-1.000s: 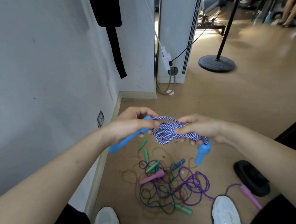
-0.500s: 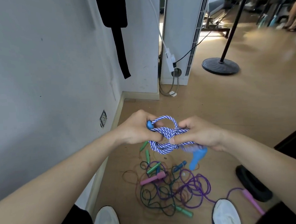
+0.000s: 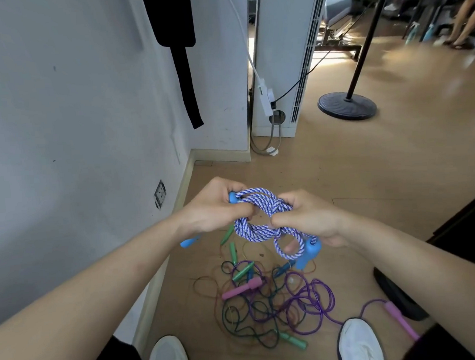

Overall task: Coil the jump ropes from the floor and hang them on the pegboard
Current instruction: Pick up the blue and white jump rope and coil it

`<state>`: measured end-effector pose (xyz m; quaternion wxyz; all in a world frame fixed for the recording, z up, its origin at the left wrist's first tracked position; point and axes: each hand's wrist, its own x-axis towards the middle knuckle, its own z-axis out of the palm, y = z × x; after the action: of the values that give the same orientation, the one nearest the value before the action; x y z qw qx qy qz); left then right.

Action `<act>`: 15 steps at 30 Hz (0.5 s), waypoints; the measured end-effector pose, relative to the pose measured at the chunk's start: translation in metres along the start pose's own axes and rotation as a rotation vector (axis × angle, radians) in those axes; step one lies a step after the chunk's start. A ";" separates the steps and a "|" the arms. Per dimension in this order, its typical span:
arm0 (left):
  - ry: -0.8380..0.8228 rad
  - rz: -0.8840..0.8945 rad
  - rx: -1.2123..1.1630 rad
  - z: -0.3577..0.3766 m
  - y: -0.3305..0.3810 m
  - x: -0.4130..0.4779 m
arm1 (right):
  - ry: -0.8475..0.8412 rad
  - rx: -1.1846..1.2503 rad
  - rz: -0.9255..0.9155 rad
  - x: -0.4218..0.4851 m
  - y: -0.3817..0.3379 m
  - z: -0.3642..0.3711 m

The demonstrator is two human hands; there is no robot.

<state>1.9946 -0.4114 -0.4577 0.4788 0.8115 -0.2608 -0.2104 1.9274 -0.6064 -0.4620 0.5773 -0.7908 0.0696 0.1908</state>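
Gripping blue-and-white rope coil in curled left hand and right hand, seemingly cinching; leaving tangled ropes lying near floor's left edge, hanging none yet.

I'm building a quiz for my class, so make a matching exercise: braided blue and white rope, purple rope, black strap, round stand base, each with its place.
Things:
1. braided blue-and-white rope
2. purple rope
3. black strap
4. round stand base

Places:
A. hangs on the wall
B. on the floor, right of the white unit
C. gripped by left hand and right hand
D. looped on the floor by the right shoe

Pairs: 1-C, 2-D, 3-A, 4-B.
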 end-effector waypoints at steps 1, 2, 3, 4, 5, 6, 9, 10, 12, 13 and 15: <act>0.008 0.001 0.004 -0.001 -0.001 0.000 | -0.032 0.043 0.036 0.000 0.000 0.000; 0.009 0.004 0.016 -0.001 -0.002 0.000 | -0.050 0.062 0.056 0.000 0.000 0.000; 0.006 0.006 0.025 -0.001 -0.002 0.000 | -0.057 0.072 0.064 -0.001 0.000 0.001; 0.000 0.008 0.026 -0.001 -0.002 0.000 | -0.058 0.085 0.059 -0.002 0.000 0.002; -0.009 0.009 0.021 -0.002 -0.003 -0.001 | -0.052 0.099 0.056 -0.002 0.000 0.002; -0.018 0.010 0.015 -0.003 -0.003 -0.001 | -0.041 0.113 0.055 -0.002 0.001 0.003; -0.032 0.008 0.020 -0.004 -0.004 -0.001 | -0.029 0.119 0.063 -0.002 0.002 0.004; -0.029 0.008 0.029 -0.004 -0.005 0.000 | -0.027 0.117 0.067 -0.001 0.002 0.004; -0.016 0.012 0.048 -0.004 -0.007 0.001 | -0.017 0.108 0.067 0.000 0.002 0.005; -0.010 0.014 0.050 -0.005 -0.008 0.001 | -0.010 0.105 0.066 0.001 0.002 0.005; -0.003 0.005 0.050 -0.006 -0.007 0.000 | 0.001 0.116 0.062 0.002 0.002 0.004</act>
<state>2.0000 -0.4048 -0.4616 0.4587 0.8221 -0.2688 -0.2037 1.9279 -0.6032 -0.4655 0.6158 -0.7538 0.1052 0.2039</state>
